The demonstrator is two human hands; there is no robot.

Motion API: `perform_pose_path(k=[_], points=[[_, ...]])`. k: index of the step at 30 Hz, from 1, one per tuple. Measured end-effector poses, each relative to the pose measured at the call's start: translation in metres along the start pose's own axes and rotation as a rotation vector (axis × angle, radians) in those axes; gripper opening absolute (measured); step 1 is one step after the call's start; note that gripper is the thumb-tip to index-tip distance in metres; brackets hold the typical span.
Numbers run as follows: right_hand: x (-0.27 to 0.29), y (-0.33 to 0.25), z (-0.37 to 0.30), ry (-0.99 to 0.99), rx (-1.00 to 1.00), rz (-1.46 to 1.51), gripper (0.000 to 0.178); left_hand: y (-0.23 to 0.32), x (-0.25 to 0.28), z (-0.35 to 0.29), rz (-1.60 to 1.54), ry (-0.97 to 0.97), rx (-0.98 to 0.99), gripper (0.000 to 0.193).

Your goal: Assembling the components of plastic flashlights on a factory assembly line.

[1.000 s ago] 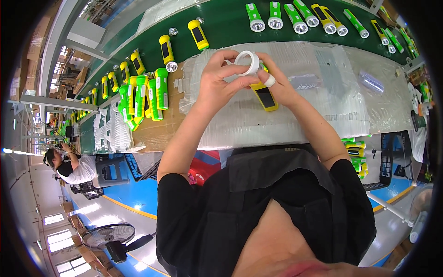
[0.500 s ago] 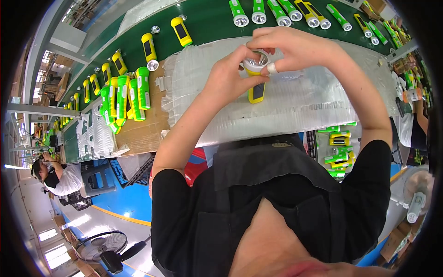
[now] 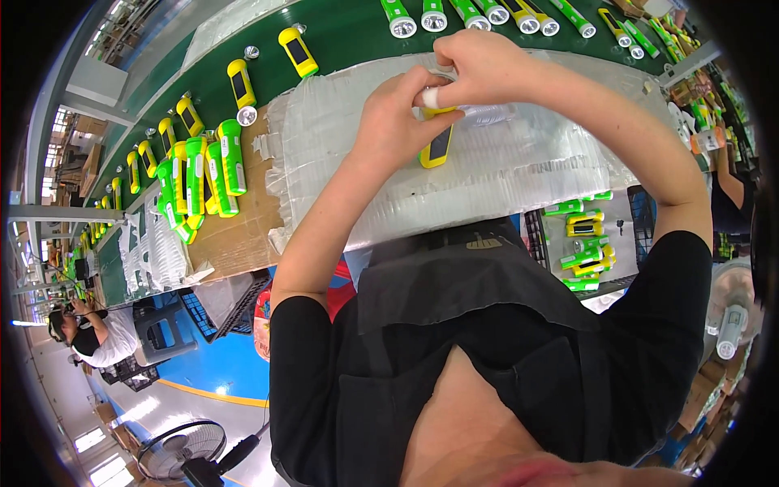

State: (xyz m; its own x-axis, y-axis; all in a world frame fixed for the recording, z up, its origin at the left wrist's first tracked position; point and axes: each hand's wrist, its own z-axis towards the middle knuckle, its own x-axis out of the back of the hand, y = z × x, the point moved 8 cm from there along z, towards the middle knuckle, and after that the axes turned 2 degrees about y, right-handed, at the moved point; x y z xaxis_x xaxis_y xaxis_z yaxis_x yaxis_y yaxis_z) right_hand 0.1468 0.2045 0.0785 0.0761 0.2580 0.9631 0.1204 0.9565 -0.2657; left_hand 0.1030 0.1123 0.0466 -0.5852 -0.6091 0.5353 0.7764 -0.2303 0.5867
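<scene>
A yellow flashlight (image 3: 436, 152) with a dark panel on its side lies before me on the plastic-covered work surface (image 3: 357, 195). My left hand (image 3: 399, 115) is closed round its head end, thumb across the body. From the right, my right hand (image 3: 479, 71) curls over that same head, its fingers bent and pressed to the rim. One finger of the right hand wears a white wrap (image 3: 431, 98). Both hands cover most of the lamp head, so the reflector is hidden.
Several green-and-yellow flashlights (image 3: 195, 174) lie piled on cardboard at the left. Yellow bodies (image 3: 241, 84) and green flashlights (image 3: 433, 16) line the green belt (image 3: 357, 40) beyond. A crate (image 3: 535, 235) of flashlights stands below the right edge. Another person (image 3: 105, 334) is at far left.
My right hand has turned and closed over the flashlight's head, hiding the reflector that showed before. The left hand keeps its grip. The whole view has shifted slightly.
</scene>
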Motion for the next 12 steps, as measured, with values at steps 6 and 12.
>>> perform_pose_path(k=[6,12], points=[[0.004,-0.007,-0.006,0.099,0.259,0.248,0.053,0.002,-0.002,-0.002,-0.038,0.049,-0.001,0.040],[0.006,0.000,-0.009,0.042,-0.190,-0.066,0.045,0.003,0.000,-0.006,0.061,0.053,-0.016,0.043]])
